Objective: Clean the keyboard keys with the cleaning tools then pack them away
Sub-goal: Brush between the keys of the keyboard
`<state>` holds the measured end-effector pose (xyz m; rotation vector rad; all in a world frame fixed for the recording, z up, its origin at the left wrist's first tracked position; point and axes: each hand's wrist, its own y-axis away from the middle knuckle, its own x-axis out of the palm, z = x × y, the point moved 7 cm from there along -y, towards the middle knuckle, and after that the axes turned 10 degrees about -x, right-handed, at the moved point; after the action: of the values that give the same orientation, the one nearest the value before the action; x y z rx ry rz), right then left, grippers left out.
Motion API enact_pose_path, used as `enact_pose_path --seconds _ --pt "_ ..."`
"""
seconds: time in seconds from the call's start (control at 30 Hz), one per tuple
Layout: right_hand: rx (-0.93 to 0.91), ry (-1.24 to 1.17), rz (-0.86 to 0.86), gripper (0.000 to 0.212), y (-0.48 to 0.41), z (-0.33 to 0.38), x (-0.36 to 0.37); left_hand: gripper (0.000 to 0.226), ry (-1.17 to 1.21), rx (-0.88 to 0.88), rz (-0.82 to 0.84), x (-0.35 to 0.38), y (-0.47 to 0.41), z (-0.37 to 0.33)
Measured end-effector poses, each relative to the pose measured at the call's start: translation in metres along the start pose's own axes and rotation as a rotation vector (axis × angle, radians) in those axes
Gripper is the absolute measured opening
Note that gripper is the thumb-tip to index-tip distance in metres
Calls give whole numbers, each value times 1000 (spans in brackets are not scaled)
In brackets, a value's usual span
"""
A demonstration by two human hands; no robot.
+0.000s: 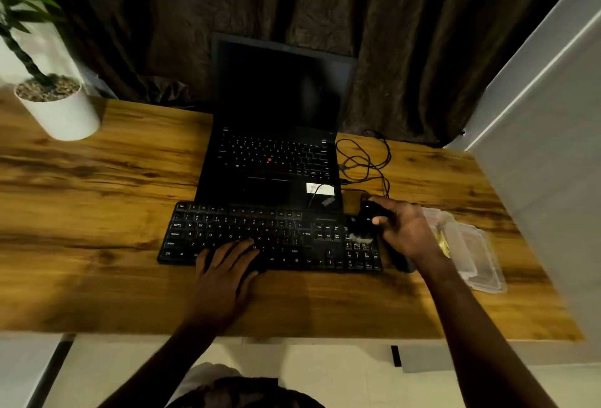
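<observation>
Brown wood-grain desk top (97, 196) fills the middle of the frame, and a black full-size keyboard (260, 232) lies on it at lower centre, parallel to the near edge. The left hand (227, 264) rests on the keyboard's near edge around the space bar, palm down, fingers straight and spread over the keys, holding nothing. At the keyboard's right end the right hand (403, 228) is curled around a black cleaning brush with pale bristles (366, 222). Thumb and fingers wrap its dark body, and the pale bristle tip points down onto the keys beside the number pad. This part is motion-blurred, so the brush's exact shape is hard to tell.

Just right of that hand, and partly hidden by the wrist, sits a clear plastic container (474, 251) with something yellow inside.

Directly behind the keyboard and touching its far edge stands an open black laptop (273, 160), its screen dark, with a white sticker (320, 189) on the palm rest. A thin black cable (367, 160) loops on the desk to the laptop's right. In the upper left, a white round pot with a green plant (61, 111) stands at the desk's far corner. A dark brown crumpled curtain (390, 33) hangs across the top of the frame.
</observation>
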<state>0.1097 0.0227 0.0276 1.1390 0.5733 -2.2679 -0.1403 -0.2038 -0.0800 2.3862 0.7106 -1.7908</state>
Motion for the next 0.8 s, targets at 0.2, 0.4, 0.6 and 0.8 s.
enact_pose_path --seconds 0.2,0.4,0.6,0.8 --pt "-57 -45 -24 45 -1 20 15 48 15 0 2 -1 0 0" --pt "-1 -63 -32 48 5 -2 -2 53 7 -6 33 1 0 1" --pt "-14 -42 -70 48 5 0 1 50 -4 -11 47 4 -1 3" --pt "-48 -132 -64 54 3 9 8 55 9 -18 42 3 -1 3"
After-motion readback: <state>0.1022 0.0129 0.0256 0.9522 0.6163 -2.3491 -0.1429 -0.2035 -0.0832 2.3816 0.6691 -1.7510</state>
